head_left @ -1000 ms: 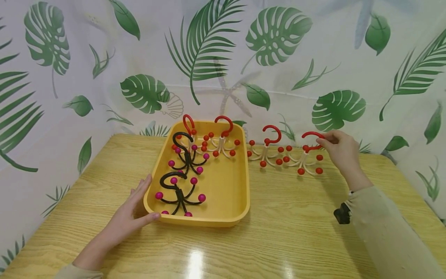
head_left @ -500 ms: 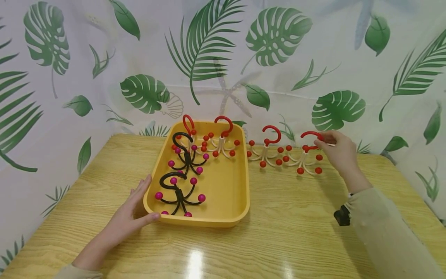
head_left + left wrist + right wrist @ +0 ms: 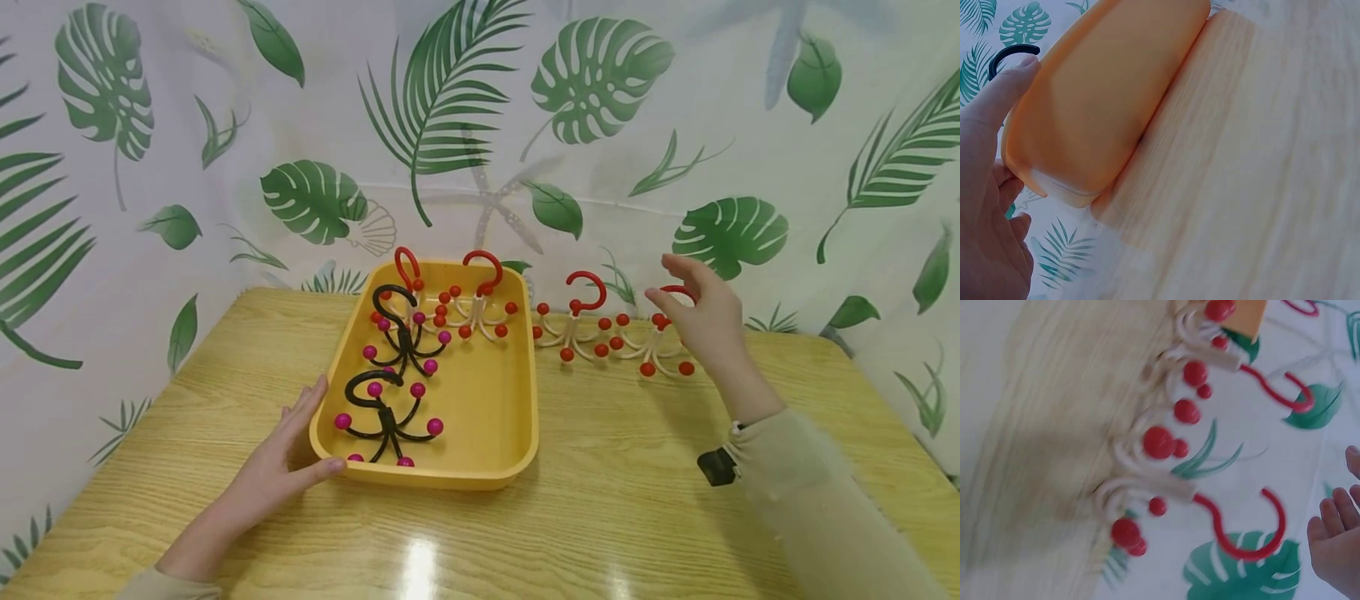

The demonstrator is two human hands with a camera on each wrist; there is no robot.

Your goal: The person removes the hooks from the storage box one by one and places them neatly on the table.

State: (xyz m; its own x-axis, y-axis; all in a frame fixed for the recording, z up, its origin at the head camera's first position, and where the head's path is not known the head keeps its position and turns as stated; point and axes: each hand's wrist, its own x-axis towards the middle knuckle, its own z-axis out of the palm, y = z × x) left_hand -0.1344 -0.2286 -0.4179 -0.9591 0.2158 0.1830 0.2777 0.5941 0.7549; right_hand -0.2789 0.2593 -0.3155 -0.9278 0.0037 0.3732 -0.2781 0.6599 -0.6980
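Note:
My left hand [image 3: 270, 471] holds the near left corner of a yellow plastic tray [image 3: 480, 408]. Its thumb lies over the rim, with the fingers along the left wall. Nothing is in my right hand [image 3: 705, 325]; thumb and fingers are parted beside the hook of the rightmost multi-arm hanger [image 3: 1172, 487]. That hanger stands on the table with a red hook, white arms and red ball tips. A matching hanger [image 3: 575, 307] stands to its left. Inside the tray are two black hangers with pink balls, the nearer black hanger [image 3: 387, 421] in front, and two red-and-white hangers at the back.
The wooden table [image 3: 600, 500] ends close behind the hangers at a white cloth [image 3: 465, 192] printed with green leaves. One side of the tray's floor is bare. A dark wrist device [image 3: 717, 467] hangs under my right sleeve.
My right hand has let go of the rightmost hanger's red hook and moved slightly up and left, its fingers spreading. The hanger stays standing. My left hand and the tray have not moved.

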